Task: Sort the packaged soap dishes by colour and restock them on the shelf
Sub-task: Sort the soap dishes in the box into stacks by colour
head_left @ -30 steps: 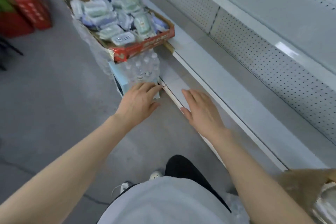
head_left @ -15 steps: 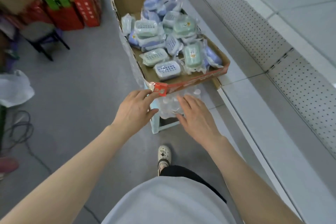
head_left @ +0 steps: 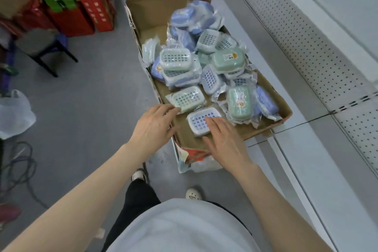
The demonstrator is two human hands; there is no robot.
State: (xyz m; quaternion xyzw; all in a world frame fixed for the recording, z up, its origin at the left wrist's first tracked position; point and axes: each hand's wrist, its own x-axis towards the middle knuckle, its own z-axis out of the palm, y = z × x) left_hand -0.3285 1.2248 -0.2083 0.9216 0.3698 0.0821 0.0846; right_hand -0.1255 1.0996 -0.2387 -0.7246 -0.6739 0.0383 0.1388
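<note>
Left hand flat, fingertips at the edge of green soap dish. Right hand fingers straight, resting on blue soap dish in carton.

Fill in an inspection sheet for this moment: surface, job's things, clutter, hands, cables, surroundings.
Surface: white shelf with a pegboard back; the box's corner overlaps its edge.
Job's things: wrapped dishes, blue and green mixed, in an open cardboard box; a blue dish and a green dish lie nearest.
Clutter: white bag on the floor.
Hands: left hand open, fingertips at the green dish's wrapper; right hand open, fingertips over the blue dish.
Cables: dark cables on the floor, left.
Surroundings: grey floor, red and green cartons, stool.
</note>
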